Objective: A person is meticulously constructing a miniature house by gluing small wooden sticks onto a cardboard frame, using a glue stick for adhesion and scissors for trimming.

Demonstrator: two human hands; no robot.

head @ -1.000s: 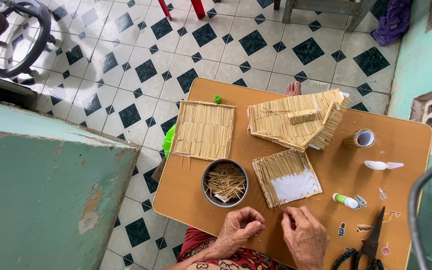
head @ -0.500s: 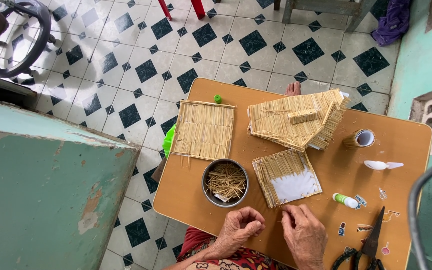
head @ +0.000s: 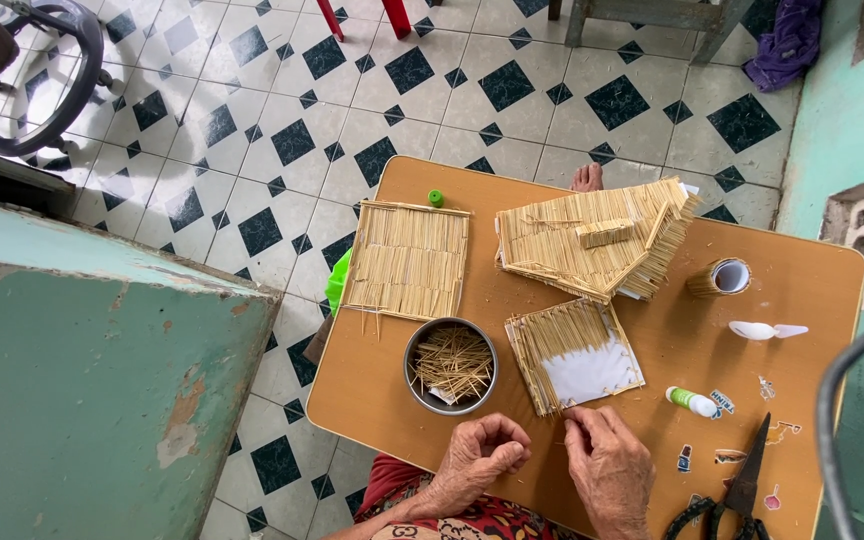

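On the small wooden table lies a white card panel, partly covered with toothpicks. My right hand pinches a thin toothpick at the panel's near edge. My left hand rests beside it with its fingers curled shut against the thumb; I see nothing in it. A round metal tin of toothpicks stands just beyond my left hand. Farther back lie a finished toothpick panel and a toothpick house roof.
A glue bottle, black scissors, a tape roll and a white spoon-like piece lie on the table's right side. A small green cap sits at the far edge. A green wall block stands left, over the tiled floor.
My hands have shifted only slightly at the panel's near edge. Nothing else has moved.
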